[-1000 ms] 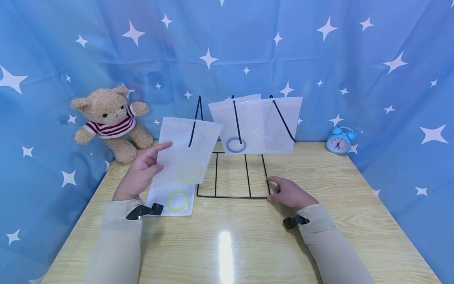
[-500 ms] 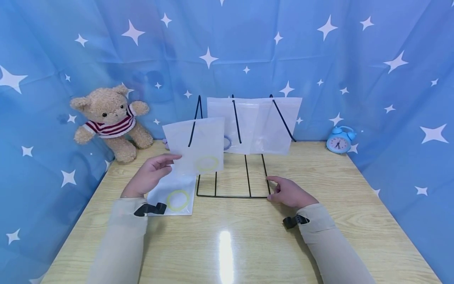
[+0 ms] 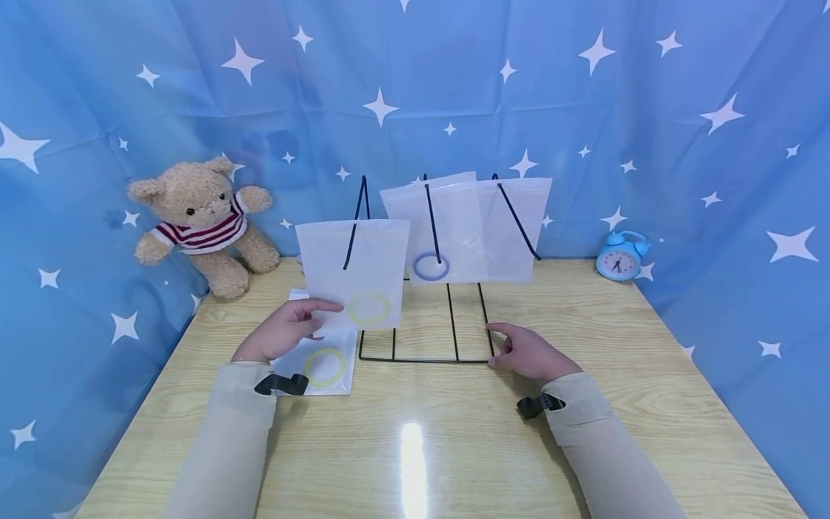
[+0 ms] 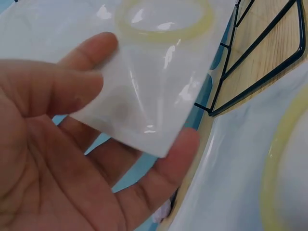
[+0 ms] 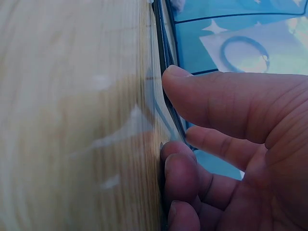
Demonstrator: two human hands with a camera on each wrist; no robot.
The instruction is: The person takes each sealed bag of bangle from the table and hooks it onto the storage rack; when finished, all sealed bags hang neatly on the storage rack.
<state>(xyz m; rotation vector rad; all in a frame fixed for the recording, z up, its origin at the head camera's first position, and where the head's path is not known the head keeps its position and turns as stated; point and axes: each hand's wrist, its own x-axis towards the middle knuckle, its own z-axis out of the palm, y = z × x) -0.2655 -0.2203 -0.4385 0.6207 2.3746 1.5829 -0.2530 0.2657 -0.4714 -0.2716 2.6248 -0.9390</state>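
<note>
A black wire rack (image 3: 410, 360) stands on the table, with several hooks rising at its back. On its left hook hangs a translucent white bag (image 3: 353, 252) with a yellow ring (image 3: 368, 308) showing low in it. My left hand (image 3: 285, 331) is at that bag's lower left corner, index finger across its front, other fingers behind its bottom edge in the left wrist view. Under this hand a second bag (image 3: 333, 386) with a yellow ring lies flat. My right hand (image 3: 528, 352) grips the rack's front right corner, thumb and index finger on the wire (image 5: 166, 72).
More white bags hang on the middle and right hooks, one with a purple-blue ring (image 3: 431, 267). A teddy bear (image 3: 201, 209) sits at the back left and a blue alarm clock (image 3: 619, 259) at the back right. A starry curtain (image 3: 551, 86) closes the back.
My left hand has moved right and down along the hanging bag, which swung right and back to hang straighter. The middle bag also swayed. The right hand has stayed at the rack corner.
</note>
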